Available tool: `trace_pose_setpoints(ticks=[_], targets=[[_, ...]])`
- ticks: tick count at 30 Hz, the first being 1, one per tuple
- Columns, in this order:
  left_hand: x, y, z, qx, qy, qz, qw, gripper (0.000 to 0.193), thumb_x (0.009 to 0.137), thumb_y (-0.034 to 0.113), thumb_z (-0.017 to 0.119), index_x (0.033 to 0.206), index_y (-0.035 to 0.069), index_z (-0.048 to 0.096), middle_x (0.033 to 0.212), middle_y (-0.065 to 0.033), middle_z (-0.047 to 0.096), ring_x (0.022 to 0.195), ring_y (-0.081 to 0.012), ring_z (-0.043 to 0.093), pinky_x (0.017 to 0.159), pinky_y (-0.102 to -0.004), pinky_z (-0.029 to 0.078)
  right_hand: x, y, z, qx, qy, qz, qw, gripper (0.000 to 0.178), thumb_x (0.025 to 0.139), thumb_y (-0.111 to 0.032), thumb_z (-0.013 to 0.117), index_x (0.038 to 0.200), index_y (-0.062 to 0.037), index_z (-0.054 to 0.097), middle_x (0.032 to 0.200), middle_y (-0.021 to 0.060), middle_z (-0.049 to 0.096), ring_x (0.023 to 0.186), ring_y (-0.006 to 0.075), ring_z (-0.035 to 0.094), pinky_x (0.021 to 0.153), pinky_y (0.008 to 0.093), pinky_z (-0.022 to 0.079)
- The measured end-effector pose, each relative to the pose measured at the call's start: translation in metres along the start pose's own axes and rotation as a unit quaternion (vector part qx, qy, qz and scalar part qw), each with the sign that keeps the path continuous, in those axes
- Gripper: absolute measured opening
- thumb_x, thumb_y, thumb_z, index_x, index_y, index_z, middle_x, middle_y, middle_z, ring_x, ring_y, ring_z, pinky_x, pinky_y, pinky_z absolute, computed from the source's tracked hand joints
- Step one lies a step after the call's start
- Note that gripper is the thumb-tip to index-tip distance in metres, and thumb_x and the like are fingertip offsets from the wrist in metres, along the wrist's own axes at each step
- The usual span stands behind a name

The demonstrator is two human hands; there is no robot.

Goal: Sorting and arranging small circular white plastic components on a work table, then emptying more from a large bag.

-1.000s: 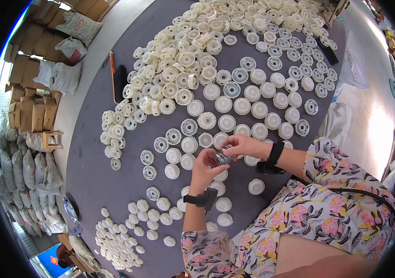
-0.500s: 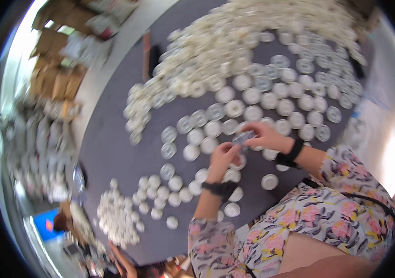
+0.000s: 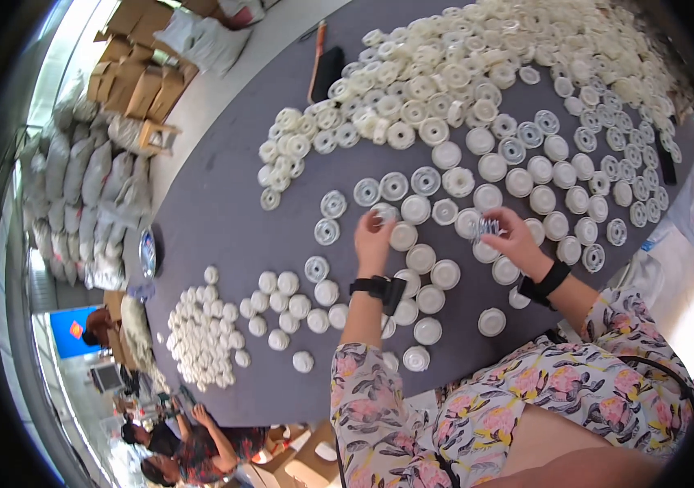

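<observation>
My left hand [image 3: 372, 244] has its fingertips closed on a round translucent plastic disc [image 3: 384, 213] among the rows on the grey table. To its right, my right hand [image 3: 515, 238] pinches several small clear plastic pieces [image 3: 487, 229] just above the white discs; their exact shape is too small to make out. White round ribbed plastic discs [image 3: 420, 259] lie flat around and between both hands. Clearer ring-shaped discs [image 3: 393, 186] sit just beyond the left hand.
A large heap of cream plastic rings [image 3: 477, 65] covers the table's far side. Small white caps [image 3: 200, 333] are piled at the left. A black brush [image 3: 327, 73] lies at the far edge. Sacks [image 3: 78, 179] and cardboard boxes [image 3: 139, 77] stand beyond; people [image 3: 192, 443] are at lower left.
My hands, close together before, have moved apart. The left reached forward to a disc among the rows; the right moved right, still holding the clear pieces. The whole view has shifted slightly.
</observation>
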State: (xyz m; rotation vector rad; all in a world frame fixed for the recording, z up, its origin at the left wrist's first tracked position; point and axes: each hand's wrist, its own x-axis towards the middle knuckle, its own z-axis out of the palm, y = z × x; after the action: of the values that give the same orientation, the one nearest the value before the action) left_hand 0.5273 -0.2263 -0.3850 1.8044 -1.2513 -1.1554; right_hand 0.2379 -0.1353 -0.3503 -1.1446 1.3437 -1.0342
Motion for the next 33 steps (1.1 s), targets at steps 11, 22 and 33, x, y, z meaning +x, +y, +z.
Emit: trace_pose_setpoints(ticks=[11,22,33], targets=[[0.049,0.040,0.041,0.420,0.083,0.253,0.868,0.056,0.067,0.025,0.078,0.116,0.009,0.058,0.108,-0.0103,0.058,0.100,-0.0266,0.054,0.082,-0.0426,0.045,-0.022,-0.014,-0.028,0.081,0.046,0.082,0.992,0.037,0.080,-0.005,0.066,0.114,-0.0048,0.051,0.099,0.0012,0.055,0.080,0.0063,0.055,0.067,0.0214,0.048],[-0.058,0.094,0.073,-0.156,-0.425,0.007,0.892,0.052,0.082,-0.004,0.063,0.130,0.001,0.045,0.114,-0.0104,0.059,0.099,-0.0144,0.059,0.083,-0.0279,0.049,0.009,-0.033,-0.010,0.224,0.015,0.205,0.953,0.034,0.087,-0.018,0.062,0.114,0.0003,0.055,0.092,0.0057,0.061,0.074,0.0116,0.061,0.056,0.0242,0.053],[-0.049,0.064,0.033,-0.304,-0.460,-0.342,0.761,0.026,0.090,0.021,0.058,0.098,-0.004,0.058,0.083,-0.0072,0.062,0.071,-0.0177,0.065,0.062,-0.0276,0.053,0.021,-0.037,-0.043,-0.208,-0.029,-0.265,0.941,0.042,0.075,-0.013,0.073,0.112,-0.0077,0.055,0.113,0.0059,0.054,0.101,0.0160,0.054,0.079,0.0301,0.049]])
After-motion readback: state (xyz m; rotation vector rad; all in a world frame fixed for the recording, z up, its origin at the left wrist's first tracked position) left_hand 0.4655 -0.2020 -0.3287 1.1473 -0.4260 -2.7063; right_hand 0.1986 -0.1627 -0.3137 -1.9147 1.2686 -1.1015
